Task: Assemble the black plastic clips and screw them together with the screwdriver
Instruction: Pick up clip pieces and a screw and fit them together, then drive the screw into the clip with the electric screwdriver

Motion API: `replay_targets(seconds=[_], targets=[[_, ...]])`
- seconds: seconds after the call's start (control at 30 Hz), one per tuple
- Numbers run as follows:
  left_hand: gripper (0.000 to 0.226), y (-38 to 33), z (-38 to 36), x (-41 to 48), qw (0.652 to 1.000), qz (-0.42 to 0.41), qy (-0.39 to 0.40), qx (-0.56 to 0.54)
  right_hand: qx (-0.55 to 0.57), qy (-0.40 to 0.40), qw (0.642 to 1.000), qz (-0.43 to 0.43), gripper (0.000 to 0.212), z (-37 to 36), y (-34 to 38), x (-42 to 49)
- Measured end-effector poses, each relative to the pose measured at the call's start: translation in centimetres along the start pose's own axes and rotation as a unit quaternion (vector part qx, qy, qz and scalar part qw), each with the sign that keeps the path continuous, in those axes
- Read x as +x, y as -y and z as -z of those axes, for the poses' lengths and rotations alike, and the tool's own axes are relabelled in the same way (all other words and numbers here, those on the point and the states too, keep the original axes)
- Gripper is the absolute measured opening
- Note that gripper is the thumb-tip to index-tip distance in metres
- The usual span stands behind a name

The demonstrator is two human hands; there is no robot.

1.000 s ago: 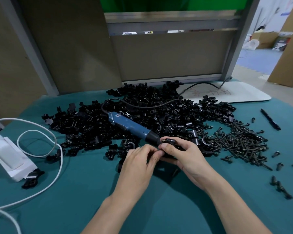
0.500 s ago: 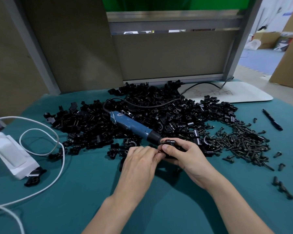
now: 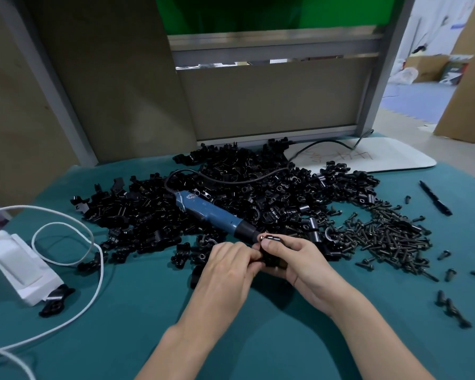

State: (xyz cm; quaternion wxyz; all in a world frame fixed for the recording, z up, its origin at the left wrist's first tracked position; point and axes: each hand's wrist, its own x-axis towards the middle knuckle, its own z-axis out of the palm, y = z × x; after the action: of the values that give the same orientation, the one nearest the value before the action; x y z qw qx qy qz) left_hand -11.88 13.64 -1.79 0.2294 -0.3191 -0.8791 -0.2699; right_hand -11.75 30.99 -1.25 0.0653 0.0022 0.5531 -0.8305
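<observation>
right hand curls round a small black plastic clip; left hand pinches its side. blue corded screwdriver lies on the loose clip heap.

No wording can be read on this workbench: the small label on the blue electric screwdriver is blurred, and reddish handwriting (a loose scrawl) on the white board at one o'clock is illegible.

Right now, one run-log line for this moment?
step: assembly | left hand: pinches small black plastic clip | right hand: holds it | blue electric screwdriver: lies unheld on black clip pile
</observation>
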Motion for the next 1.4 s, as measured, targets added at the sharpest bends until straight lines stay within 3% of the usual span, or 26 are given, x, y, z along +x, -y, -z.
replay_targets(seconds=[0.13, 0.23, 0.3, 0.4, 0.5, 0.67, 0.73, 0.8, 0.9, 1.0, 1.03, 1.13, 1.2, 1.4], targets=[[0.022, -0.7, 0.5, 0.7, 0.998, 0.030, 0.021, -0.047, 0.046, -0.010, 0.999, 0.019, 0.030, 0.2, 0.5, 0.0], [0.046, -1.2, 1.2, 2.3, 0.979, 0.178, 0.012, -0.093, 0.130, -0.060, 0.988, 0.054, 0.019, 0.5, 1.3, 0.2], [0.059, -0.8, 1.7, 4.3, 0.959, 0.279, 0.008, -0.053, 0.179, -0.092, 0.976, 0.077, 0.025, 1.0, 1.8, 0.2], [0.074, 0.2, 2.3, 8.3, 0.903, 0.410, 0.121, 0.051, 0.215, -0.126, 0.963, 0.104, 0.032, 1.6, 2.4, -0.1], [0.091, 0.4, 1.6, 11.4, 0.852, 0.480, 0.202, 0.063, 0.239, -0.146, 0.953, 0.113, 0.029, 2.0, 2.7, -0.3], [0.104, 2.3, -0.5, 12.3, 0.815, 0.570, 0.105, -0.023, 0.247, -0.157, 0.951, 0.102, 0.024, 2.4, 2.6, -0.5], [0.082, 2.8, -0.1, 12.1, 0.811, 0.567, 0.059, -0.131, 0.249, -0.159, 0.951, 0.097, 0.024, 2.3, 2.7, -0.5], [0.045, 2.8, 0.7, 12.2, 0.792, 0.534, -0.017, -0.295, 0.269, -0.156, 0.946, 0.092, 0.028, 2.3, 2.7, -0.4], [0.012, 1.8, 3.1, 13.0, 0.695, 0.438, -0.092, -0.562, 0.305, -0.144, 0.936, 0.098, 0.028, 2.6, 2.6, 0.2], [0.023, 0.5, 5.0, 14.3, 0.560, 0.305, -0.088, -0.765, 0.295, -0.132, 0.940, 0.104, 0.023, 2.7, 2.5, 0.6], [0.025, 0.1, 5.1, 14.7, 0.546, 0.285, -0.094, -0.782, 0.290, -0.134, 0.942, 0.101, 0.028, 2.7, 2.5, 0.8], [0.019, -0.5, 3.8, 15.4, 0.591, 0.289, -0.142, -0.740, 0.268, -0.149, 0.948, 0.089, 0.044, 2.6, 2.4, 1.4], [0.016, -0.2, 2.5, 15.8, 0.608, 0.289, -0.181, -0.717, 0.243, -0.151, 0.954, 0.089, 0.041, 2.6, 2.2, 1.7], [0.009, 2.0, 0.5, 16.0, 0.585, 0.292, -0.272, -0.706, 0.188, -0.163, 0.965, 0.080, 0.029, 2.2, 1.7, 2.1]])
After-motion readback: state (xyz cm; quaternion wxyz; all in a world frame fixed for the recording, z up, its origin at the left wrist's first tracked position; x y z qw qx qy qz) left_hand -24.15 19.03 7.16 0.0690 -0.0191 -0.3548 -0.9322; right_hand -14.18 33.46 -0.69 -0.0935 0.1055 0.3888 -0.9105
